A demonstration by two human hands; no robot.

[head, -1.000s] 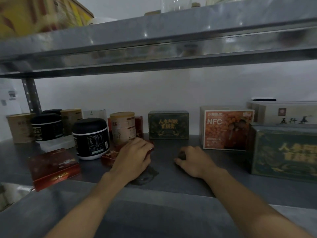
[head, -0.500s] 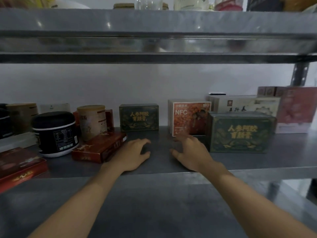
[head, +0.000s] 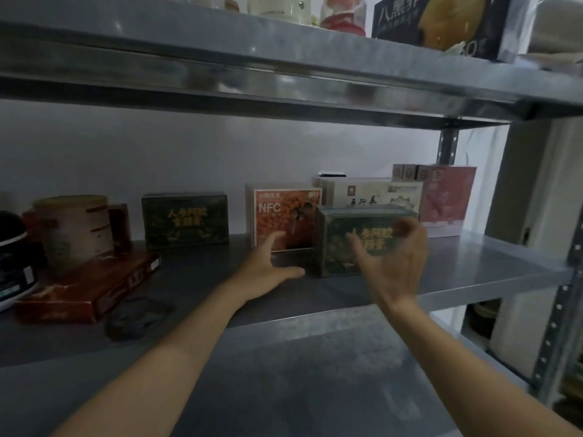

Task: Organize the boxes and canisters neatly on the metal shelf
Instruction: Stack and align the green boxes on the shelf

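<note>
A dark green box (head: 337,241) with gold lettering stands near the front of the metal shelf (head: 473,266). My left hand (head: 268,266) is spread open just left of it, fingers near its left side. My right hand (head: 394,257) is raised open in front of the box's face, blurred, holding nothing. A second green box (head: 184,220) stands at the back, an orange NFC box (head: 277,212) beside it. A flat red box (head: 88,288) lies at the left with a tan canister (head: 72,228) behind it.
A white box (head: 375,197) and a pink box (head: 448,197) stand at the back right. A black-and-white canister (head: 12,263) sits at the far left edge. A dark flat scrap (head: 138,316) lies on the shelf front. An upper shelf (head: 284,58) holds jars and a box (head: 435,23).
My view turned right. My left hand let go of the flat red box and both hands moved right to the front green box, fingers spread.
</note>
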